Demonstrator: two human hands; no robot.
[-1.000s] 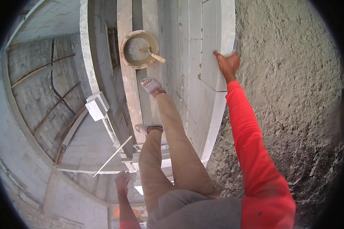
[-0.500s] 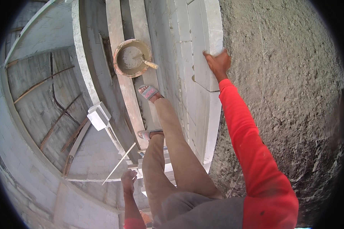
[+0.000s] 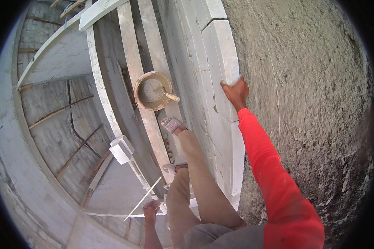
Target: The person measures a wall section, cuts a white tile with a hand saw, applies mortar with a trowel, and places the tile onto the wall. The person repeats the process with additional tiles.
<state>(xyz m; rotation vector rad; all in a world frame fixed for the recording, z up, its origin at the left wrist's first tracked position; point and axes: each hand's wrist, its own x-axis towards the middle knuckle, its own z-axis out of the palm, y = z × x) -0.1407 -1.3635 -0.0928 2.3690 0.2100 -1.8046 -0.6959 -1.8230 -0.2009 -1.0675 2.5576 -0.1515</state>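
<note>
My right hand (image 3: 237, 92), at the end of a red sleeve, grips the top of a white wall block (image 3: 221, 66). Its thumb lies on the block's near side and its fingers bend over the top edge, their tips hidden. Low in the view, beside my leg, my left hand (image 3: 152, 209) hangs with its fingers loosely bent and apart, nothing visible in it. A thin pale stick (image 3: 142, 199) slants just beyond that hand. Ahead of my sandalled feet stands a round mortar bucket (image 3: 141, 79) with a wooden-handled trowel (image 3: 171, 97) in it.
My feet stand on narrow wooden planks (image 3: 134, 54) beside the block wall. Rough grey ground or plaster (image 3: 303, 91) lies beyond the wall, with a thin string (image 3: 274, 74) across it. A white block piece (image 3: 121, 149) sits on a narrow wall ledge at left.
The view has shifted, so the bucket, planks and wall sit lower in the picture. My right hand keeps its hold on the block; my left hand still hangs beside my leg.
</note>
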